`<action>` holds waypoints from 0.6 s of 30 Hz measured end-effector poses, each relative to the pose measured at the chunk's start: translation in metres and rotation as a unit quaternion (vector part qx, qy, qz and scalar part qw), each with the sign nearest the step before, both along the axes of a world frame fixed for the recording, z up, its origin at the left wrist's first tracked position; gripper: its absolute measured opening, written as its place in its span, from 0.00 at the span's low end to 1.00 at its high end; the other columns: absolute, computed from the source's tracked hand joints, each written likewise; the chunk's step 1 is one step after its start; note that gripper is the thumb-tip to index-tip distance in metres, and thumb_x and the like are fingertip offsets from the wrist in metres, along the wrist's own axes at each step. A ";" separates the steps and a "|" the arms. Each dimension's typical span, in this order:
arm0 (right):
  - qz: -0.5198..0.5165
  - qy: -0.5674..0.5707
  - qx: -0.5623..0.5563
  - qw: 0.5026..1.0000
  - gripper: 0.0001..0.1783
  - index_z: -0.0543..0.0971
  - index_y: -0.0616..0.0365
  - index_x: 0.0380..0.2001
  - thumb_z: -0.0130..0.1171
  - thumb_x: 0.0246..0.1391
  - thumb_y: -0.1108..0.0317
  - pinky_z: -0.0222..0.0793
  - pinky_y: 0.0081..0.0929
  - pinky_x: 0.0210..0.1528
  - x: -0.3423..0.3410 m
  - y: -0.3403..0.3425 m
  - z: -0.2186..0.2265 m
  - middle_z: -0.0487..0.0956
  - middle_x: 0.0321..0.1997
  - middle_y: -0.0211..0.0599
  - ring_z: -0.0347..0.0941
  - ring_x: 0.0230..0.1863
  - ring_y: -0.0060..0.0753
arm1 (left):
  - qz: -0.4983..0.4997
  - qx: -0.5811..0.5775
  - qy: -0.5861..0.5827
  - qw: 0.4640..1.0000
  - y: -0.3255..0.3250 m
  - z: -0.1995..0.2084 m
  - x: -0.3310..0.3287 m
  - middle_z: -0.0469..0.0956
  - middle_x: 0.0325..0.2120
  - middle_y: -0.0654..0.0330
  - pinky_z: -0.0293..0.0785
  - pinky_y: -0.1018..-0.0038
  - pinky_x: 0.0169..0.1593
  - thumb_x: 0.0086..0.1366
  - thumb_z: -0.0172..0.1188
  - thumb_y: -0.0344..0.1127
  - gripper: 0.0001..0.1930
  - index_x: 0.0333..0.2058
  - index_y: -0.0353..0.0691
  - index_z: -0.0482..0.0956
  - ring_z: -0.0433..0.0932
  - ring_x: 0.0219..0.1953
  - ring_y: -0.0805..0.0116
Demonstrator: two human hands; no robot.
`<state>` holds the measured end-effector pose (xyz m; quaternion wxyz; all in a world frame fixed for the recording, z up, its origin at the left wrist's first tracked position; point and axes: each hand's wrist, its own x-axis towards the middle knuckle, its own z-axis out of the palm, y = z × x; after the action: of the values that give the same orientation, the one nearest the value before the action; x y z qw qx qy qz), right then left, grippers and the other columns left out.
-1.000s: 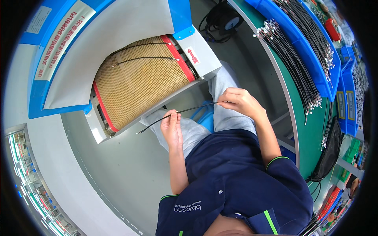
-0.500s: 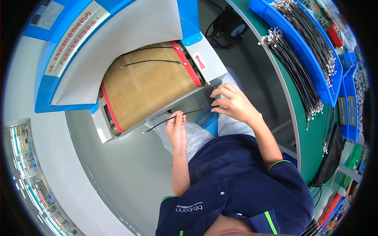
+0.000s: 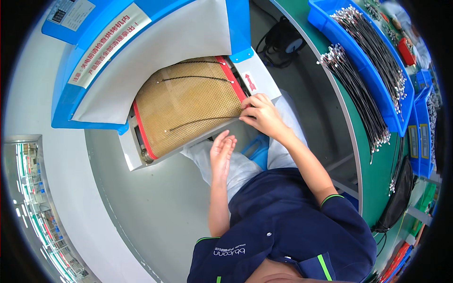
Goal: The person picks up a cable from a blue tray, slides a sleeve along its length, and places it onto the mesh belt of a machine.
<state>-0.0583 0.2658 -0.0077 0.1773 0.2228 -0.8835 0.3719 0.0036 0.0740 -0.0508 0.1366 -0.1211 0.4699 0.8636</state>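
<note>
A thin black cable (image 3: 203,120) with a small white end lies across the near part of the tan mesh conveyor belt (image 3: 184,106). My right hand (image 3: 265,116) pinches its right end at the belt's red edge. Just off the belt's front side, my left hand (image 3: 222,153) is empty, its fingers loosely bent and apart. Farther back on the mesh rests another black cable (image 3: 196,78), and a third cable (image 3: 205,62) runs partly under the machine's white curtain.
The blue machine housing (image 3: 89,113) with its pale curtain (image 3: 174,42) arches over the belt. On the green table (image 3: 347,89) at the right are a bundle of black cables (image 3: 356,99) and a blue bin (image 3: 325,21) of more cables. A black bag (image 3: 395,200) lies nearer.
The cable held between both hands has been laid on the belt. My left hand has let go of it; my right hand has moved left and still grips one end.
</note>
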 end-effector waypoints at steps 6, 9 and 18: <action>-0.046 -0.011 -0.016 0.999 0.05 0.79 0.55 0.20 0.64 0.38 0.68 0.61 0.32 0.48 -0.034 -0.023 -0.027 0.73 0.35 0.28 0.67 0.42 0.34 | -0.046 -0.016 -0.047 0.998 0.006 -0.008 0.020 0.76 0.37 0.56 0.72 0.79 0.46 0.62 0.55 0.27 0.13 0.46 0.34 0.71 0.76 0.39 0.72; -0.069 -0.010 -0.019 0.997 0.05 0.79 0.55 0.20 0.64 0.37 0.68 0.61 0.33 0.47 -0.047 -0.027 -0.038 0.74 0.33 0.28 0.67 0.41 0.34 | -0.053 -0.021 -0.053 0.997 0.007 -0.009 0.025 0.76 0.37 0.56 0.73 0.79 0.45 0.62 0.55 0.26 0.13 0.46 0.33 0.71 0.76 0.39 0.72; -0.109 -0.016 -0.049 0.993 0.09 0.79 0.54 0.24 0.65 0.39 0.62 0.63 0.33 0.45 -0.040 -0.021 -0.031 0.74 0.33 0.32 0.68 0.39 0.38 | -0.094 -0.020 -0.046 0.994 0.003 -0.014 0.030 0.76 0.37 0.57 0.73 0.79 0.46 0.61 0.55 0.25 0.15 0.47 0.34 0.70 0.76 0.39 0.72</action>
<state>-0.0987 0.2452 -0.0392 0.2130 0.1101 -0.8859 0.3970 0.0337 0.0766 -0.0649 0.2363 -0.1184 0.4895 0.8310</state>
